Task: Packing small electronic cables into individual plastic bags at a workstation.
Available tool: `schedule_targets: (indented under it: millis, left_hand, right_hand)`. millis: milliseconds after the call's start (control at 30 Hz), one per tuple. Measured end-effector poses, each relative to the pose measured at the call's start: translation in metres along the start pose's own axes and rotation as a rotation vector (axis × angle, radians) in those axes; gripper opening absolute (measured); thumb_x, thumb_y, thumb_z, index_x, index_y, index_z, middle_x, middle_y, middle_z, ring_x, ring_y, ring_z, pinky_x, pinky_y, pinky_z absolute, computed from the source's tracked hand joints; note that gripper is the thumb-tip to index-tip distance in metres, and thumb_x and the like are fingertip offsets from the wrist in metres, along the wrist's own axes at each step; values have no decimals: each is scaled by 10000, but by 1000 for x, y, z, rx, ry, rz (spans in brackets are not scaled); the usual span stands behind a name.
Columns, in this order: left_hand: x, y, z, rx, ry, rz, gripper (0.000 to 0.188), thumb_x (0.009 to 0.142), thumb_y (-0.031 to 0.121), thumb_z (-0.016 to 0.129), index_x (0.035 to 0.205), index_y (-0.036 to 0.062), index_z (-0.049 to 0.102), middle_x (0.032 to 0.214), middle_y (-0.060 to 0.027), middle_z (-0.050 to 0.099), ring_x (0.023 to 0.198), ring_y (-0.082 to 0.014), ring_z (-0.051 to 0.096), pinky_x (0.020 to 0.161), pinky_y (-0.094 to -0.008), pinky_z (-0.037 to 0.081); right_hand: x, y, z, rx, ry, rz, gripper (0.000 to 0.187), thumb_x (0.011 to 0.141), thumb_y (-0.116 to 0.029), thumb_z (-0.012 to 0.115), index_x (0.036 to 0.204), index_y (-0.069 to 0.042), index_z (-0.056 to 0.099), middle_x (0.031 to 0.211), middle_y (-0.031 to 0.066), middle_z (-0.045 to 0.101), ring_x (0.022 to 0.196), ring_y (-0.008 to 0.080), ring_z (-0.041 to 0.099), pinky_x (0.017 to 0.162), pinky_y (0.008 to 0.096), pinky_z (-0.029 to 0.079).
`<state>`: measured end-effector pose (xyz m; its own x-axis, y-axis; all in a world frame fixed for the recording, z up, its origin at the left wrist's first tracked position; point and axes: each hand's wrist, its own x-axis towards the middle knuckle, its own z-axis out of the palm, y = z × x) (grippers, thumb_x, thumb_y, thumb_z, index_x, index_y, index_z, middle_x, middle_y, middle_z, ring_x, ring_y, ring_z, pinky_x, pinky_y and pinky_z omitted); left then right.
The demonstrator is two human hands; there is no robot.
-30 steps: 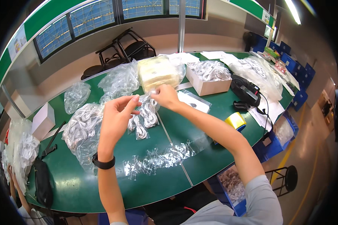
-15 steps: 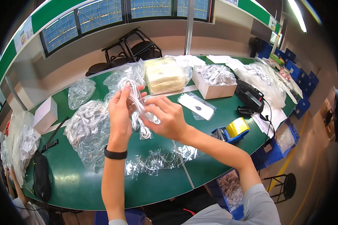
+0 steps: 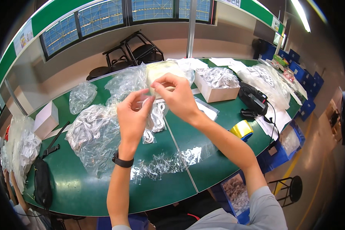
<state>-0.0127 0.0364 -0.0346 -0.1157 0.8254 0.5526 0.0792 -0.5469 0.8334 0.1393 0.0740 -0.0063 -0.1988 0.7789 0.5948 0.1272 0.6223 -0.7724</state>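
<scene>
Above the middle of the bench, my left hand (image 3: 133, 115) and my right hand (image 3: 178, 97) meet fingertip to fingertip, each in a pinch. A thin, see-through bit shows between the fingers, too small and blurred to name. Just beneath them lie coiled white cables (image 3: 157, 118), some in clear bags. To the left of my left hand spreads a heap of white cables (image 3: 89, 124) in a large clear plastic bag (image 3: 99, 161). Short silvery wire ties (image 3: 159, 165) lie scattered on the green bench nearer to me.
Behind my hands sits a yellowish wrapped stack (image 3: 163, 69). A white box (image 3: 218, 93) of bagged cables, a black pouch (image 3: 253, 97) and a yellow tape roll on a blue dispenser (image 3: 242, 130) are to the right. Another person's arms (image 3: 17, 188) show at far left.
The white cable bundle held before no longer shows in my hands. My right hand has moved up, its fingertips now meeting the left hand's, which has turned inward and lowered.
</scene>
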Motion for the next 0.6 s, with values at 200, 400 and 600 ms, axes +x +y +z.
schedule_targets:
  millis: [200,400,600]
  left_hand:
    - [2,0,-1,-208,-140,-108,251,923,156,692,1102,-21,689,941,-56,717,813,-75,653,711,-213,497]
    - [1,9,-2,-270,-90,-186,271,980,213,608,1103,-10,702,990,-80,733,884,-97,675,793,-218,507]
    - [2,1,-3,-230,-62,-130,240,964,151,621,1094,-34,701,980,-109,736,898,-133,694,791,-240,522]
  right_hand:
    - [3,-13,-16,24,-145,-76,178,932,-105,603,909,50,688,1049,82,643,948,148,635,819,292,531]
    - [2,-21,-26,69,-209,-79,172,930,-105,609,913,47,687,1072,76,629,949,145,632,820,317,533]
    - [-3,-27,-21,-469,19,-474,82,848,-52,669,913,-3,683,1086,95,627,970,272,633,792,337,530]
